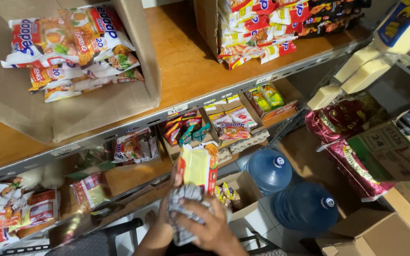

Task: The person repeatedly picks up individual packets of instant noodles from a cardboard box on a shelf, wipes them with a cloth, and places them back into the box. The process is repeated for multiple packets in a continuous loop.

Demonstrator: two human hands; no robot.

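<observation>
As seen from above, both hands meet at the lower middle of the view, in front of a metal-edged wooden shelf unit (pixel 186 71). The right hand (pixel 212 227) is clenched around a crumpled grey-and-white patterned wrapper (pixel 186 208), its fingers (pixel 191 219) spread across the wrapper's face. Above that wrapper, and touching it, stands a stack of flat noodle packets (pixel 197 168), yellow on the broad side with red and orange printed edges; the stack is upright and slightly tilted. The left hand (pixel 172 179) shows only as a sliver along the stack's left edge, where it grasps the packets; most of it is hidden behind them.

Relative to the noodle packets:
- directly behind and above, small open trays of red, orange and teal sachets (pixel 186 128) sit on a lower shelf board;
- further above, on the top board, an open cardboard box (pixel 134 95) holds white, red and orange packets lying flat;
- to the right, two blue water jugs (pixel 304 204) with white caps stand on the floor, close to each other;
- further right, dark red sacks (pixel 357 166) lean beside a printed carton (pixel 390 151);
- to the left, loose packets (pixel 39 206) lie on a lower board.
</observation>
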